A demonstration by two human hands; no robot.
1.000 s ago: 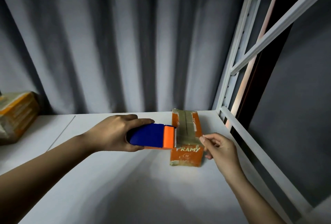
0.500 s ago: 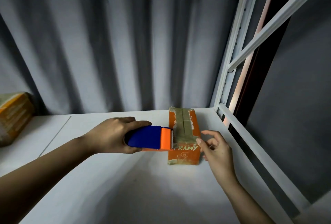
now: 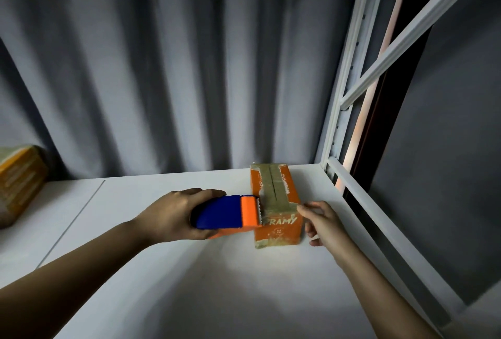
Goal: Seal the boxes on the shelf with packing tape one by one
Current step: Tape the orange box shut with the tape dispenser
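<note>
A small orange box (image 3: 279, 226) with white lettering stands on the white shelf (image 3: 189, 284) near its right end. Brownish packing tape (image 3: 272, 189) runs along its top and across its near edge. My left hand (image 3: 173, 216) grips a blue and orange tape dispenser (image 3: 227, 215), whose toothed blade sits at the box's near left top corner. My right hand (image 3: 321, 223) is at the box's right side, fingertips touching the tape end at the near right top corner; whether it pinches the tape I cannot tell.
Another taped orange box (image 3: 19, 184) sits at the far left on the shelf. Grey curtains hang behind. A white metal shelf frame (image 3: 349, 94) with a low rail (image 3: 379, 219) borders the right side.
The view has shifted slightly. My right hand's fingers have come up to the tape end at the box's near right corner. The dispenser stays at the box's left edge.
</note>
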